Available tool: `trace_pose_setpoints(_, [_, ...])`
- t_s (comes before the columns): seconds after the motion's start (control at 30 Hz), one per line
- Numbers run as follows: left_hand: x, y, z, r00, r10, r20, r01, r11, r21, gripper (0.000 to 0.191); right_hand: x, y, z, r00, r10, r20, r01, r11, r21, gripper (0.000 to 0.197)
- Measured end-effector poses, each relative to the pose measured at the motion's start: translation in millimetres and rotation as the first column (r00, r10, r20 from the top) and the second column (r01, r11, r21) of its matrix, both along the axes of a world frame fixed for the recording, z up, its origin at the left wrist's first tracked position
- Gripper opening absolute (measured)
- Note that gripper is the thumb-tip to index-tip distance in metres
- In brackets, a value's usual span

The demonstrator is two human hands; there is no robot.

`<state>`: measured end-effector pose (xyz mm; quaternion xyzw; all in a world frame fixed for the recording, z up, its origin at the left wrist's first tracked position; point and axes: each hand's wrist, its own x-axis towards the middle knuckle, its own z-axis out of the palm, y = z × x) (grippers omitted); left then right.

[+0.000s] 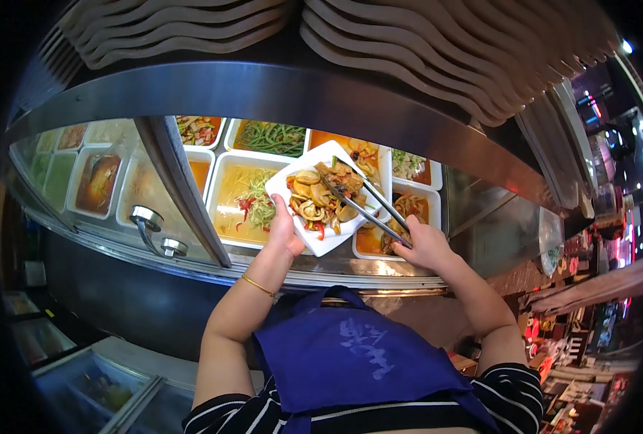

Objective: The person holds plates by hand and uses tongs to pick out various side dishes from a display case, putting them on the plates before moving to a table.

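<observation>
My left hand (284,229) grips the near left edge of a white square plate (328,245), thumb over the rim. Sliced food with red pepper strips (311,192) covers the middle of the plate. Metal tongs (378,209) are in my right hand (424,244); their tips reach over the plate and meet brown chunks of food (341,178). Whether the tips pinch those chunks or only rest on them, I cannot tell. The plate is held tilted above several white food trays. One beneath it has shredded pale green vegetable (262,198) in yellowish liquid.
Green beans (272,135) fill a tray at the back. A glass door with a metal frame post (183,190) and round handle (147,217) covers the left side. Overhead runs a steel shelf edge (234,87) below stacked wavy-edged plates (408,54). A chest with a glass lid (104,380) stands lower left.
</observation>
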<state>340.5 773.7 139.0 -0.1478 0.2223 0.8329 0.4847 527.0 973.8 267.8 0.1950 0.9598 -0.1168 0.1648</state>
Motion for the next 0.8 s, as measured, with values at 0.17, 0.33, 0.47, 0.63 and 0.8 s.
trace_pose_setpoints(0.17, [-1.0, 2.8, -11.5, 0.999, -0.042, 0.019, 0.041, 0.999, 0.006, 0.082, 14.5, -6.5, 8.1, 0.999, -0.028, -0.025, 0.028, 1.0, -0.005, 0.046])
trace_pose_setpoints(0.33, [0.3, 7.1, -30.5, 0.996, -0.087, -0.022, 0.088, 0.995, 0.038, 0.082, 29.1, -13.9, 3.8, 0.995, -0.091, -0.051, 0.089, 0.996, -0.027, 0.047])
trace_pose_setpoints(0.47, [7.1, 10.4, -38.0, 0.995, -0.102, -0.017, 0.103, 0.992, 0.068, 0.083, 37.0, -17.8, -6.7, 0.983, -0.141, -0.116, 0.126, 0.984, -0.127, 0.048])
trace_pose_setpoints(0.63, [20.9, 17.4, -37.2, 0.989, -0.143, -0.048, 0.148, 0.982, 0.116, 0.087, 64.8, 7.3, -10.8, 0.917, -0.341, -0.209, 0.286, 0.924, -0.252, 0.059])
trace_pose_setpoints(0.8, [31.5, -2.7, -25.9, 0.987, -0.121, -0.108, 0.127, 0.991, 0.05, 0.086, 82.8, 102.1, -37.7, 0.733, -0.553, -0.396, 0.57, 0.817, -0.086, 0.049])
